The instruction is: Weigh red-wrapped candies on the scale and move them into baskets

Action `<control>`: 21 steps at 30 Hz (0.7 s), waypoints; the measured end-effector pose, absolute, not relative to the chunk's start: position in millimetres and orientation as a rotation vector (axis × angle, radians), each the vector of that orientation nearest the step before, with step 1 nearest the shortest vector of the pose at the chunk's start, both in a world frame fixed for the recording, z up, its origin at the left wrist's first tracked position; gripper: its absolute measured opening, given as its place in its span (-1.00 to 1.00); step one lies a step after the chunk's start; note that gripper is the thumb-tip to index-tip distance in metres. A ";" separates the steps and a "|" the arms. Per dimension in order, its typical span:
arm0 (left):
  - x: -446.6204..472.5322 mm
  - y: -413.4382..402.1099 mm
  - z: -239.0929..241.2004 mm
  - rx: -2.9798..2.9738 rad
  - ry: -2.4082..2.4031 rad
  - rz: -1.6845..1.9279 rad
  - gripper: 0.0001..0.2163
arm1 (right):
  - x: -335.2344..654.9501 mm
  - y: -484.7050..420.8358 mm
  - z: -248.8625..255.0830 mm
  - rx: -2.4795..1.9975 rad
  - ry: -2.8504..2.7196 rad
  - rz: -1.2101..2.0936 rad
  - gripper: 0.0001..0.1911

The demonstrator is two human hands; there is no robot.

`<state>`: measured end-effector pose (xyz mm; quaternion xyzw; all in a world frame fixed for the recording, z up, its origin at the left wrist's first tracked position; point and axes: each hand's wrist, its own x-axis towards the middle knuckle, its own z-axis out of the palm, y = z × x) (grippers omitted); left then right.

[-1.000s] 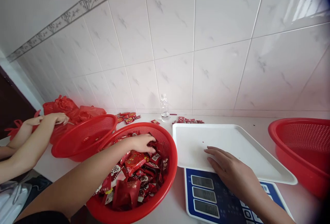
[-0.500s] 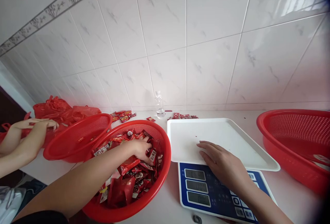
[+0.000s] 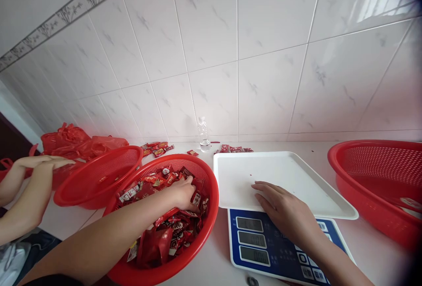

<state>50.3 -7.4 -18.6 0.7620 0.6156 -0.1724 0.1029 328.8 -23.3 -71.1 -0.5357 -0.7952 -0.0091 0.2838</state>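
My left hand (image 3: 182, 193) reaches into a red mesh basket (image 3: 211, 198) heaped with red candy packets (image 3: 165, 229); its fingers dig down among the packets and curl around some. My right hand (image 3: 280, 207) lies flat, fingers spread, on the near edge of a white tray (image 3: 296, 176) that sits on a blue digital scale (image 3: 260, 242). The tray holds nothing but a tiny red speck.
Another red basket (image 3: 99, 176) stands left, a third (image 3: 379, 180) at the right. Another person's hands (image 3: 42, 163) rest on red plastic bags (image 3: 75, 139) far left. A small clear bottle (image 3: 203, 134) and loose packets (image 3: 158, 147) lie by the tiled wall.
My left hand has pushed deeper into the packets and closed on them. The right hand stays on the tray. The other person's hands shifted slightly left.
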 end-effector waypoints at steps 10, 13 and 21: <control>61.6 -7.4 -18.4 2.234 1.812 -0.654 -0.54 | 328.8 -24.5 -68.5 -1.453 -2.154 0.004 -0.62; 57.1 -7.3 -21.2 2.314 1.791 -0.567 -0.61 | 328.9 -24.6 -68.7 -1.443 -2.147 0.001 -0.64; 36.7 11.4 25.1 2.173 1.805 0.097 -0.61 | 329.5 -24.7 -68.9 -1.427 -2.138 0.002 -0.65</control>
